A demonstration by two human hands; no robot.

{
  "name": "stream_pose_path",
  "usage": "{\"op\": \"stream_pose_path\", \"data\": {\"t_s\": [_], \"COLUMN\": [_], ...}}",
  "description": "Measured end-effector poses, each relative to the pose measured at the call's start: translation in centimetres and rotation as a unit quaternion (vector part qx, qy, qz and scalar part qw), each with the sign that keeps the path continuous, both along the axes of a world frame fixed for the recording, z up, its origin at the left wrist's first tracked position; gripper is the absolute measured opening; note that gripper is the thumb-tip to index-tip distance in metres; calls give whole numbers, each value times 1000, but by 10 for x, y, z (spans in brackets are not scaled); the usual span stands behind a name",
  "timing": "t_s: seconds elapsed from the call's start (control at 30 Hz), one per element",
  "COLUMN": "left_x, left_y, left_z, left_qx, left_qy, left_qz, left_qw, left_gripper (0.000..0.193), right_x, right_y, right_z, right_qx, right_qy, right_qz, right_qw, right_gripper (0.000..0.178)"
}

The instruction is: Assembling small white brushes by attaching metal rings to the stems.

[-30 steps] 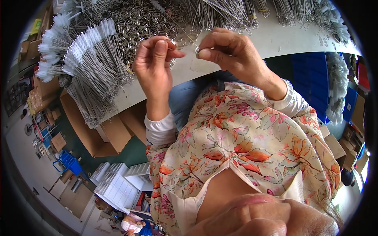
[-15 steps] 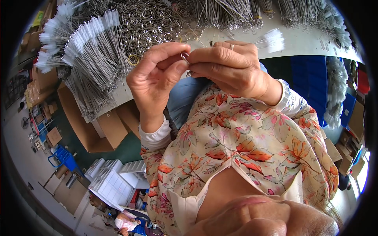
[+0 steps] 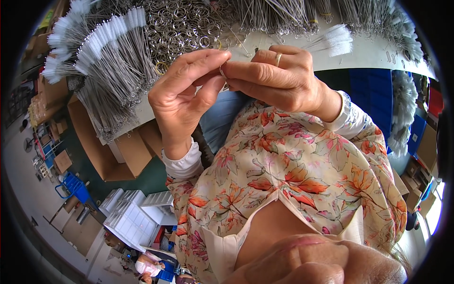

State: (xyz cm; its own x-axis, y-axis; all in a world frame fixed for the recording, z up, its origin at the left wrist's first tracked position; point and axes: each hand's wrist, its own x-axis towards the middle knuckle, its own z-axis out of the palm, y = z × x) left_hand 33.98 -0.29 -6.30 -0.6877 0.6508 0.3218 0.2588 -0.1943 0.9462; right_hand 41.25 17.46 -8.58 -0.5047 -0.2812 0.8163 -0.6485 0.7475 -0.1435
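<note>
A small metal ring (image 3: 222,72) sits at the meeting fingertips of both hands, above the table's near edge. My left hand (image 3: 182,92) pinches it between thumb and forefinger. From the other side, the thumb and forefinger of my right hand (image 3: 288,80) close in on the same spot; my fingers hide much of the ring. Several thin wire brushes with white bristle heads (image 3: 336,41) stick out behind my right hand, their stems running into it. They seem to be gripped there, though the lower stem ends are hidden.
On the white table (image 3: 369,57) lie a heap of metal rings (image 3: 184,26), a big stack of wire brushes (image 3: 116,61) at left and more brush bundles (image 3: 279,14) at the back. An open cardboard box (image 3: 94,142) stands below left. Blue bins (image 3: 371,99) are at right.
The brush heads behind my right hand have swung up and to the right. My hands have shifted slightly, fingertips still together at the ring.
</note>
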Motion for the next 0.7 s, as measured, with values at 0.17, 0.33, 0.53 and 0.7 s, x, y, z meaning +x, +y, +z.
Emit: {"op": "stream_pose_path", "data": {"t_s": [0.17, 0.33, 0.53, 0.7], "left_x": [2, 8, 7, 2], "left_y": [5, 8, 15, 15], "left_z": [-2, -11, -8, -6], "left_qx": [-14, 3, 2, -16], "left_qy": [53, 118, 165, 127], "left_qz": [44, 140, 159, 139], "left_qw": [998, 983, 973, 982], "left_gripper": [29, 28, 31, 29], "right_x": [-1, -1, -4, -10], "right_y": [-1, 3, -2, 2], "right_z": [0, 19, 27, 19], "right_qx": [-7, -323, -553, -562], "right_qy": [-2, -294, -504, -531], "right_qz": [-9, 70, 124, 151], "right_qw": [1000, 897, 652, 616], "right_gripper": [21, 9, 19, 17]}}
